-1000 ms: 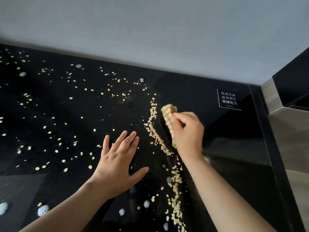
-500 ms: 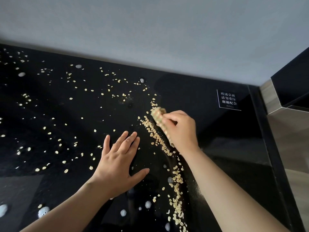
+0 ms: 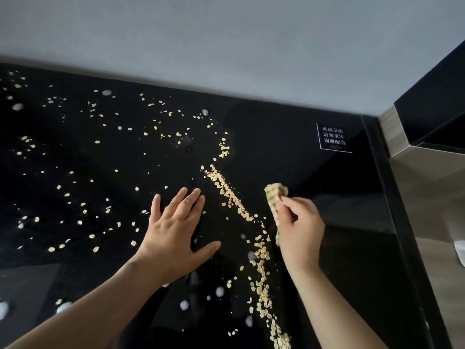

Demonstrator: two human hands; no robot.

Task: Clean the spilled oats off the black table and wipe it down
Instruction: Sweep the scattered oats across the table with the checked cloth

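- Near edge: white foam spots [image 3: 184,304] on the black table [image 3: 289,147], just left of the oat line [image 3: 227,188].
- Left hand [image 3: 176,233]: left of the oat line, palm flat on the table, fingers straight and close, thumb spread toward the line; holds nothing.
- Right hand [image 3: 299,230]: right of the oat line, fingers curled round a folded checked cloth [image 3: 275,195]; the cloth's far end pokes out beside the line.
- Scattered oats [image 3: 95,248]: left of the line, out to the far edge.
- White-lettered label [image 3: 333,138]: far right of the line.
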